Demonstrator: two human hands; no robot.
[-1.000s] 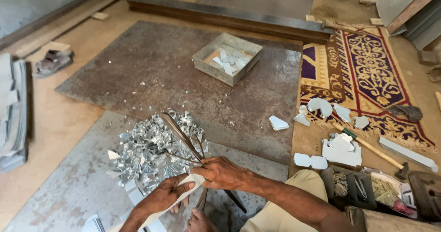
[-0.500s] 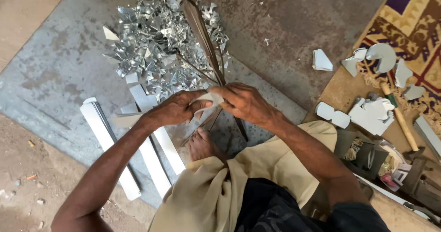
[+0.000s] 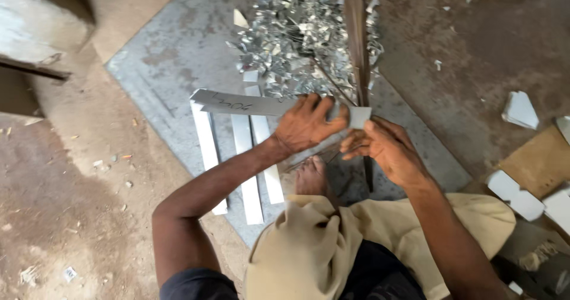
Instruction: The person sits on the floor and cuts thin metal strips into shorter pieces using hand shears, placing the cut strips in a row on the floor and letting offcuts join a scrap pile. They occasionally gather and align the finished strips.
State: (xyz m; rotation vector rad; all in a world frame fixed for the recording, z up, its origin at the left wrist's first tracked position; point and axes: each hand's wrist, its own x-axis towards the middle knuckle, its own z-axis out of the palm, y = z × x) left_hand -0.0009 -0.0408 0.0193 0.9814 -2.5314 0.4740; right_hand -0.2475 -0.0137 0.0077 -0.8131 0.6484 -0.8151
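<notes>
Centrally, a long flat strip of grey sheet metal (image 3: 249, 103) lies level across the view, held above a grey metal floor plate (image 3: 172, 68). The person's left hand (image 3: 307, 124) grips the strip from above near its right end, fingers curled closed over the top edge and thumb tucked beneath, apparently to keep it steady and level. The left forearm runs down and leftward, elbow sharply bent and pushed outward.

Just beside it, the right hand (image 3: 383, 148) closes on the strip's short right end (image 3: 359, 116). Its fingers are bent in a loose fist around what looks like thin dark wire or a slim tool, though blur hides exactly what. The right forearm angles down toward the lower right corner.

Behind the hands, the long dark blade of a floor-mounted metal shear (image 3: 357, 36) points away from the person; the strip meets it near its base, seemingly placed for cutting. A heap of shiny silver metal offcuts (image 3: 297, 39) surrounds the blade.

Below the strip, three pale cut strips (image 3: 246, 157) lie side by side on the plate, within easy reach. A bare foot (image 3: 311, 178) rests between the arms, near the shear. Tan cloth (image 3: 332, 240) covers the person's knees. White cut pieces (image 3: 520, 110) lie on the floor at the right, well apart.
</notes>
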